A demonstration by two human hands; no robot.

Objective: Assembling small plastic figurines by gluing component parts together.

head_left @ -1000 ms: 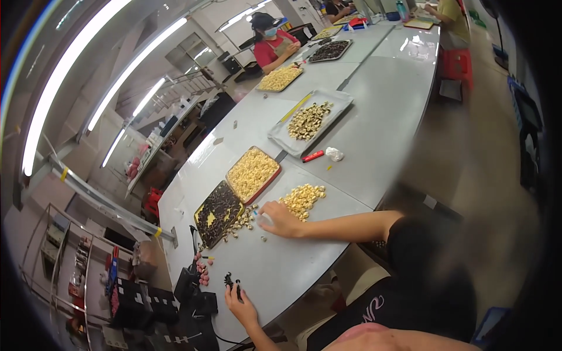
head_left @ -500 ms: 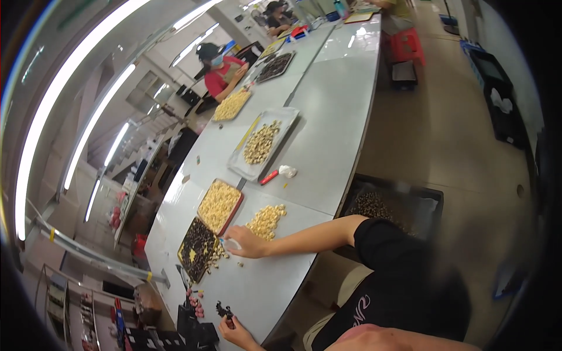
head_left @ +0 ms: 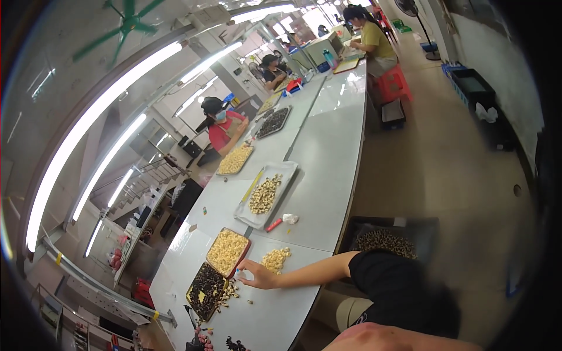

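Observation:
My right hand (head_left: 260, 275) reaches over the table from the right, thumb and fingers curled into a pinch. Something small with a blue spot shows at the fingertips; I cannot make out what it is. Just beyond them lies a red-rimmed tray (head_left: 248, 242) filled with small pale-yellow pieces. Touching it is a yellow tray (head_left: 188, 297) of dark pieces. Loose black-and-cream pieces (head_left: 225, 297) lie beside that tray, and a heap of pale pieces (head_left: 276, 260) sits behind my hand. A dark cluster (head_left: 236, 344) shows at the lower edge, where my left hand is out of view.
A pale tray (head_left: 284, 193) with black-and-cream pieces stands farther along the table, near a red-handled tool (head_left: 274, 225). A dark bin (head_left: 432, 234) with dark pieces is beside the table. Several people sit farther along, and a red stool (head_left: 393, 85) stands on the right.
The view has tipped upward, so the table things sit lower in the picture. My left hand has dropped out of view. My right hand stays beside the trays, its fingers now curled into a loop.

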